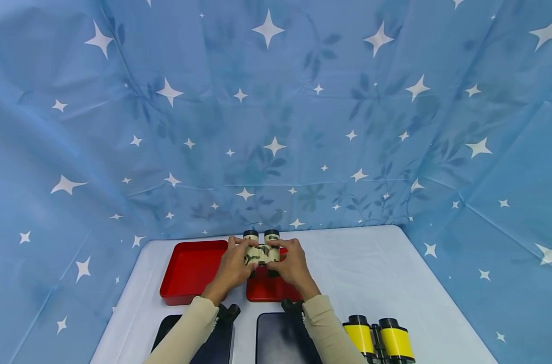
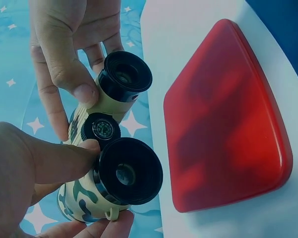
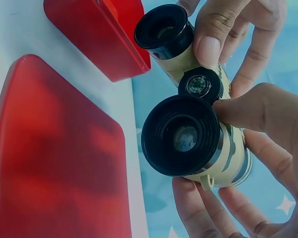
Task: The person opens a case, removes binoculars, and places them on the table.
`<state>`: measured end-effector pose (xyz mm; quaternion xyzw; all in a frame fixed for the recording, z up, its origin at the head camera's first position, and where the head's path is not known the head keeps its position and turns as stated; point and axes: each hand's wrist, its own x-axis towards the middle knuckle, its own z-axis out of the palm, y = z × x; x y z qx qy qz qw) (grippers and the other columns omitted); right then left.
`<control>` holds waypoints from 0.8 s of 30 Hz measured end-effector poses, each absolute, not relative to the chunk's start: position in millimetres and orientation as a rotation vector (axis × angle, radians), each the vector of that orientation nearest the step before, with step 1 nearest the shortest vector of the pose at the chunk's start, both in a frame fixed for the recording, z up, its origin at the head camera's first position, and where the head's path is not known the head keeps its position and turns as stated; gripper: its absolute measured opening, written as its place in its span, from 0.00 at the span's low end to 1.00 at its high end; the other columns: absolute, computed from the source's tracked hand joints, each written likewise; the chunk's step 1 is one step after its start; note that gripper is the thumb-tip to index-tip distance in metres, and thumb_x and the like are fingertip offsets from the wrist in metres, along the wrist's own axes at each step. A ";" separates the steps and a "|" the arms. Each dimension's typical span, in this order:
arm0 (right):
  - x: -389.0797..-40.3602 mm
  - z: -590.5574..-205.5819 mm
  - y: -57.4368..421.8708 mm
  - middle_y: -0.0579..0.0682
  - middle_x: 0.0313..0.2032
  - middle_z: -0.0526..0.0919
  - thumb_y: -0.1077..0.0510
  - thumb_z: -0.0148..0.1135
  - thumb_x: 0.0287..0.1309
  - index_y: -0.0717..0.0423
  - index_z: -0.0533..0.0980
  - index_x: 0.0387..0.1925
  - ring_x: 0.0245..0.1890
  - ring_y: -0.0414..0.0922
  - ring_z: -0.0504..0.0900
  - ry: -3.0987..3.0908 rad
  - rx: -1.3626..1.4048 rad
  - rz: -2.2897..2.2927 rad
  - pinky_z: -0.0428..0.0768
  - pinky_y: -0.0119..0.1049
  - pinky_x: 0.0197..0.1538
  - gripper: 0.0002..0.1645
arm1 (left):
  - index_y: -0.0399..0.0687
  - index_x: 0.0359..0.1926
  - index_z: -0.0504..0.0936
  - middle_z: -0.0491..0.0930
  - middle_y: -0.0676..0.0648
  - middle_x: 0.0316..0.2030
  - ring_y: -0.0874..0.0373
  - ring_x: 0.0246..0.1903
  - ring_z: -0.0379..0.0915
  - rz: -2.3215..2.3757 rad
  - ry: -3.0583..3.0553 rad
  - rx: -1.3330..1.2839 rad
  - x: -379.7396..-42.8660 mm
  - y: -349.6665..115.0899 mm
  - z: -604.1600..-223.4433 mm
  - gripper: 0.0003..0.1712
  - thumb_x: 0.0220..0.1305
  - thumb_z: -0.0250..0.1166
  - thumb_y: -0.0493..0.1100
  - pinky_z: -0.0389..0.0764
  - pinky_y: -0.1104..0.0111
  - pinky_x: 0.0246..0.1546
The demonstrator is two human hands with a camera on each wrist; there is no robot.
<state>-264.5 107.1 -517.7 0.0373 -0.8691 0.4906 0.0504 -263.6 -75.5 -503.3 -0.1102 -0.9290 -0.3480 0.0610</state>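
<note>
Camouflage binoculars are held up between both hands, over a red lid-like piece. My left hand grips one barrel and my right hand the other, thumbs on the near side. In the left wrist view, the black eyecups point toward the camera. A small round compass sits on the black wheel between the barrels, with the thumbs close beside it. The right wrist view shows a lens inside the larger eyecup and fingers curled under that barrel.
An open red box stands left of the lid-like piece. Nearer are two dark trays, with black cylindrical parts by their far edges. Yellow-and-black binoculars stand at the right front. A blue starred curtain rises behind the white table.
</note>
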 end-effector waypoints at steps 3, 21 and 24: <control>-265.2 -518.2 109.9 0.57 0.51 0.71 0.62 0.79 0.42 0.38 0.82 0.55 0.37 0.47 0.82 -2.648 0.099 1.484 0.84 0.35 0.38 0.35 | 0.58 0.57 0.79 0.66 0.44 0.56 0.51 0.37 0.75 -1.053 -2.809 -0.344 -263.6 -72.3 -502.3 0.30 0.52 0.77 0.39 0.79 0.63 0.38; -264.9 -520.7 131.7 0.56 0.51 0.71 0.62 0.79 0.42 0.39 0.82 0.56 0.36 0.47 0.81 -2.642 0.081 1.471 0.84 0.36 0.38 0.35 | 0.56 0.58 0.79 0.66 0.42 0.55 0.52 0.38 0.73 -1.068 -2.814 -0.407 -268.3 -53.3 -505.8 0.30 0.53 0.76 0.40 0.79 0.63 0.37; -263.8 -520.9 135.6 0.56 0.51 0.71 0.61 0.79 0.43 0.39 0.82 0.56 0.37 0.47 0.81 -2.635 0.059 1.491 0.85 0.37 0.39 0.35 | 0.56 0.58 0.78 0.66 0.41 0.56 0.52 0.38 0.73 -1.066 -2.811 -0.423 -269.3 -48.9 -507.5 0.31 0.53 0.76 0.40 0.78 0.63 0.37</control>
